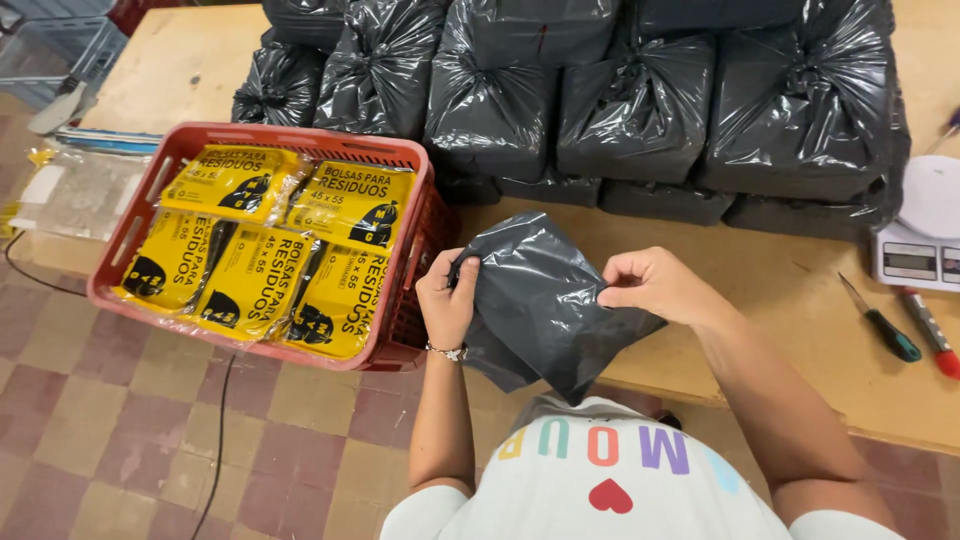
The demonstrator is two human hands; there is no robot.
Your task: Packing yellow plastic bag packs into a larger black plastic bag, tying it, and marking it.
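Hands first, as the head camera looks down on them: the left hand and the right hand both pinch the top edge of a dark grey plastic bag, one at each corner, so the film is pulled taut between them and the rest hangs slack toward the person's chest. The bag is held in the air at the near edge of the wooden desk, clear of the wood, probably so its mouth can be worked with the fingertips. The left fingers are curled tight round a gathered fold; the right thumb and forefinger close on a thin edge.

Just to the left of the left hand stands a red plastic crate, overhanging the desk's near edge within easy reach. It holds yellow packets laid flat and overlapping in two rows, faces up.

Behind the held bag, filled black bags with knotted tops are stacked in a tight block, kept back from the working edge.

To the right lie a small white scale, a green-handled screwdriver and a red-handled tool, well apart from both hands. Below is a tiled floor.
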